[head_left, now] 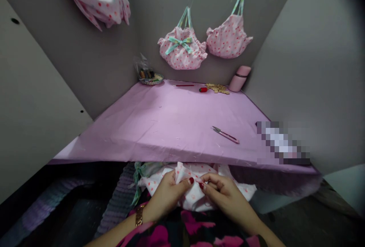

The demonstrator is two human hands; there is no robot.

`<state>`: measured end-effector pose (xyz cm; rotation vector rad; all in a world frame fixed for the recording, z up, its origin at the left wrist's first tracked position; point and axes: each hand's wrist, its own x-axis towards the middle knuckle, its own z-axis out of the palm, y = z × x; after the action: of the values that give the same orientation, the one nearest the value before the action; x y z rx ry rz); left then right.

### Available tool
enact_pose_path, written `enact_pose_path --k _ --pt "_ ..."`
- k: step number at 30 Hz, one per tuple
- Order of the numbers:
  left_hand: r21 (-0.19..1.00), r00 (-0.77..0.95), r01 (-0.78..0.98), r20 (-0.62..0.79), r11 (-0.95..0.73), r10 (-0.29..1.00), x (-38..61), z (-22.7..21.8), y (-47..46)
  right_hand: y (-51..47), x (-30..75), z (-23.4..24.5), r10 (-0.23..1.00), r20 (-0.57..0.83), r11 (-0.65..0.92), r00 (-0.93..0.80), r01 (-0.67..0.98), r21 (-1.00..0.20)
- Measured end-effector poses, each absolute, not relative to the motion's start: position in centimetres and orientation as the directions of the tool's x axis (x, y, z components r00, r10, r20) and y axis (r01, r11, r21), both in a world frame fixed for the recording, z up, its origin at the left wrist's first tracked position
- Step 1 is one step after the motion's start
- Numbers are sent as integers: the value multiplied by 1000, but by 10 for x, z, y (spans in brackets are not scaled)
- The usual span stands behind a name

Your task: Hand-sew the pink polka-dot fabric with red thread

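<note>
In my lap, below the table's front edge, lies a white cloth piece with red dots (194, 200), with green ties (139, 172) bunched at its left end. My left hand (172, 190) pinches the cloth between thumb and fingers. Just beside it, my right hand (219, 190) grips the same cloth, its thumb tip close to the left thumb. Any needle or thread between the fingertips is too small to make out. Nearest to the hands on the tabletop are pink-handled thread snips (226, 135), lying with the blades pointing left.
A pink cloth covers the table (182, 117). Toward the back are a woven dish (154, 79), a red pencil (184, 85), a red thread spool (203, 90) and a pink flask (240, 78). Dotted garments (182, 58) hang on the wall. A blurred-out object (281, 142) lies right.
</note>
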<state>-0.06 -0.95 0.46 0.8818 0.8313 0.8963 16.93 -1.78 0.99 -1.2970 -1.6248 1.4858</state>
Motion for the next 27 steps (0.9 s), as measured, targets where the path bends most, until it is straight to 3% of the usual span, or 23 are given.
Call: enact_pose_path --k 11,20,27 --pt "893 441 -260 -229 368 868 0 2 -9 -12 171 2 869 -260 -245 -421 89 -965" --pt "878 472 -272 -235 395 849 0 -3 -8 -9 172 -3 862 -186 -217 -472 -11 -976" --pt "873 493 -281 -226 400 840 1 1 -8 -7 174 -3 845 -215 -249 -489 -6 -968"
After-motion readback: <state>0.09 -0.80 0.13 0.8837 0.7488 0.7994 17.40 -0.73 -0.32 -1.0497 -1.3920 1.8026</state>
